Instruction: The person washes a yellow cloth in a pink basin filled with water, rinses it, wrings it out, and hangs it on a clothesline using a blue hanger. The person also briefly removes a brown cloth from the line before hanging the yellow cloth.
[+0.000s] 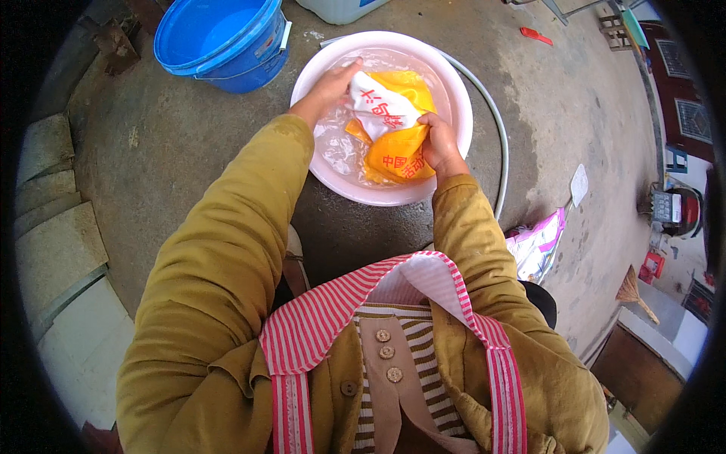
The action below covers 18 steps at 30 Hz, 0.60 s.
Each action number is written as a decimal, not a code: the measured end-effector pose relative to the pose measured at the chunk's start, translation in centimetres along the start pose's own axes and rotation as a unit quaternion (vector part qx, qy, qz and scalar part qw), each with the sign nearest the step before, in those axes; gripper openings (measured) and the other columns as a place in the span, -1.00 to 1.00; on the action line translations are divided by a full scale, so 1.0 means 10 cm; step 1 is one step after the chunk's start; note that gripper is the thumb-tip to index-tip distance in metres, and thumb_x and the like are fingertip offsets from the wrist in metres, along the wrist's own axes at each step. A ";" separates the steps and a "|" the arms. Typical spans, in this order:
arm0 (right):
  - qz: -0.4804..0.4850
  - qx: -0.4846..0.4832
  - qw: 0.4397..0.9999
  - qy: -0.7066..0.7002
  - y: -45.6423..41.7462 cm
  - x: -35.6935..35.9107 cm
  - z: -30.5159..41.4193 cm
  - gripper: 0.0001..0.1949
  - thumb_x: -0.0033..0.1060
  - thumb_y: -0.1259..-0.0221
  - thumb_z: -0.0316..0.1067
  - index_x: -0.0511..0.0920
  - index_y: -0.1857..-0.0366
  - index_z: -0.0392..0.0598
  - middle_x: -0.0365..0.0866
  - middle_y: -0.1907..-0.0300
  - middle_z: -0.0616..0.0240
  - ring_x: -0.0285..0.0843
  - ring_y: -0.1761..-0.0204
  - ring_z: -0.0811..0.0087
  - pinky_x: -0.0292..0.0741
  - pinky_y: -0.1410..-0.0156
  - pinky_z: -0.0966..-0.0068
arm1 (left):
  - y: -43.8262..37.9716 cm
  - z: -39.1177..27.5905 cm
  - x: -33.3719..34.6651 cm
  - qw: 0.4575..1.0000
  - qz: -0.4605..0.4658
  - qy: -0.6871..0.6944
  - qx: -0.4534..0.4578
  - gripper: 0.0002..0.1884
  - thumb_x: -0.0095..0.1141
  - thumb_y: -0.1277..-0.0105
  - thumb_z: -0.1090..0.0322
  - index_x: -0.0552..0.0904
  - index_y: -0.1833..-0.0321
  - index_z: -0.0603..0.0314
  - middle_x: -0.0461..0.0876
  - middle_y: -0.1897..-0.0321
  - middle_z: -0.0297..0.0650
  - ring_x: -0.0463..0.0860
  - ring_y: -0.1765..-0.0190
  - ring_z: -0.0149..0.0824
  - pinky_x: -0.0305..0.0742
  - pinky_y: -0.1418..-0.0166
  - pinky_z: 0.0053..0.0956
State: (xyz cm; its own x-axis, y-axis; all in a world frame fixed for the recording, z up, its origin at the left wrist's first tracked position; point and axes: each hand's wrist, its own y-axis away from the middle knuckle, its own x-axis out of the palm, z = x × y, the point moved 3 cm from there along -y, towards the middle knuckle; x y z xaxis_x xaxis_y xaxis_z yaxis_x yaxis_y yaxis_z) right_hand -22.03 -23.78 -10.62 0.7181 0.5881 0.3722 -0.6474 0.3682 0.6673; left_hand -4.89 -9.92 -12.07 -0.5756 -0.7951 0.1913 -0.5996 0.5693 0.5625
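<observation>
A yellow and white cloth (pixel 397 133) with red printed writing lies partly in the water of a round pale pink plastic basin (pixel 385 197). My left hand (pixel 334 85) grips the cloth by its white part, at the upper left, with the thumb pointing up. On the other side, my right hand (pixel 441 141) holds a fold at the cloth's right edge, where white meets yellow. The fabric is spread between both hands, and its lower yellow part rests in the water. Some of the fingers are hidden behind the cloth.
A blue plastic bucket (pixel 249 62) with a wire handle stands left of the basin. A grey hose (pixel 502 136) curves around the basin's right side. Lower right, a shiny pink and silver bag (pixel 533 244) lies near a white fly swatter (pixel 579 184). A red object (pixel 536 36) lies farther off.
</observation>
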 end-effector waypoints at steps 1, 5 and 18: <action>0.006 -0.005 1.000 -0.024 0.02 0.01 0.01 -0.64 -0.07 -0.16 -0.37 0.41 -0.03 -0.29 0.54 0.03 0.06 0.52 -0.01 0.18 0.43 -0.19 0.31 | -0.01 0.07 0.04 0.999 0.030 0.020 0.012 -0.47 0.00 -0.37 -0.07 0.53 -0.14 0.27 0.65 0.10 -0.15 0.62 0.05 -0.35 0.47 -0.04 -0.45; 0.039 -0.036 0.994 -0.095 0.04 0.03 0.01 -0.62 -0.01 -0.23 -0.26 0.41 -0.06 -0.25 0.53 -0.03 0.07 0.50 -0.08 0.19 0.39 -0.25 0.29 | 0.05 0.27 0.45 0.954 0.125 -0.221 0.159 -0.58 -0.01 -0.40 0.01 0.61 0.07 0.30 0.66 0.33 -0.27 0.61 0.25 -0.46 0.50 0.14 -0.46; -0.024 -0.080 0.990 -0.110 0.08 0.43 -0.18 -0.63 -0.02 -0.37 -0.12 0.46 -0.06 -0.18 0.58 0.10 0.17 0.56 0.09 0.33 0.54 0.00 0.36 | 0.55 -0.35 0.76 0.911 -0.076 -0.300 0.273 -0.66 -0.05 -0.31 0.07 0.64 0.30 0.20 0.65 0.43 0.03 0.65 0.31 0.05 0.51 0.19 -0.15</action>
State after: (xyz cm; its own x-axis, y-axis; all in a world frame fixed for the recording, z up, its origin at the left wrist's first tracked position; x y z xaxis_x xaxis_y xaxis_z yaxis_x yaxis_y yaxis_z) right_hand -19.97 -19.63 -9.65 0.7759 0.4018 0.4864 -0.6307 0.5122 0.5829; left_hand -10.63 -13.51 -4.71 -0.5655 -0.7092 -0.4211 -0.7902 0.6121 0.0304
